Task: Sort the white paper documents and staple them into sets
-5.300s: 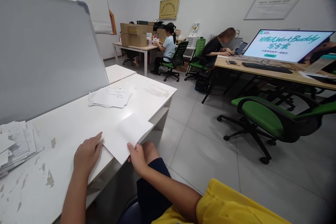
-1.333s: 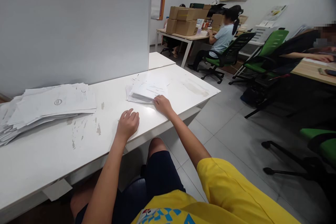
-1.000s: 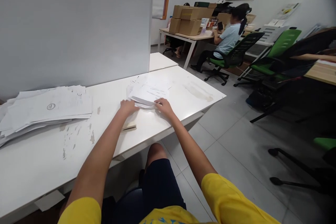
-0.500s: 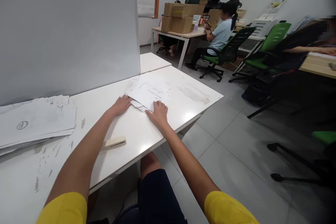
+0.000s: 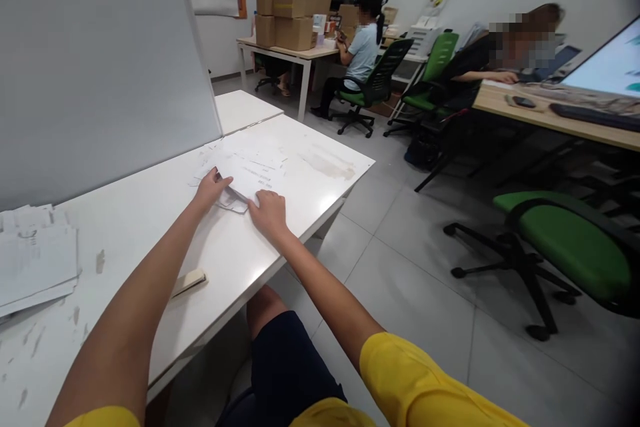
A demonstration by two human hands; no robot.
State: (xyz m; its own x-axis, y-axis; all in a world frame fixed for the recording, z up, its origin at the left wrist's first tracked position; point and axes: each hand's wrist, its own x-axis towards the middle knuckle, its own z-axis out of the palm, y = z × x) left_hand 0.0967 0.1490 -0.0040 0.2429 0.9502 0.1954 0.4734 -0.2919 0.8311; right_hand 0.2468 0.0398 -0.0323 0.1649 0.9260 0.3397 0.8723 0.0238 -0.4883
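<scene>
A loose stack of printed white papers (image 5: pixel 253 170) lies on the white table (image 5: pixel 320 197) in front of me. My left hand (image 5: pixel 211 190) is closed on the left edge of the top sheets, thumb toward the papers. A small dark spot shows by its fingers; I cannot make out what it is. My right hand (image 5: pixel 269 215) grips the near right corner of the same papers, fingers bent over the edge. Between the hands the near edges of the sheets are slightly lifted and uneven. A cream stapler (image 5: pixel 190 282) lies near my left forearm.
Another pile of papers (image 5: pixel 37 260) lies at the table's left. A grey partition (image 5: pixel 100 67) stands along the back. Beyond are cardboard boxes (image 5: pixel 293 33), a seated person in light blue (image 5: pixel 361 53), another person leaning at a wooden desk (image 5: pixel 555 110), and a green chair (image 5: pixel 575 233).
The view has swung right. My left hand, which lay flat beside the papers, now has its fingers curled at their left edge. My right hand stays at the near right corner.
</scene>
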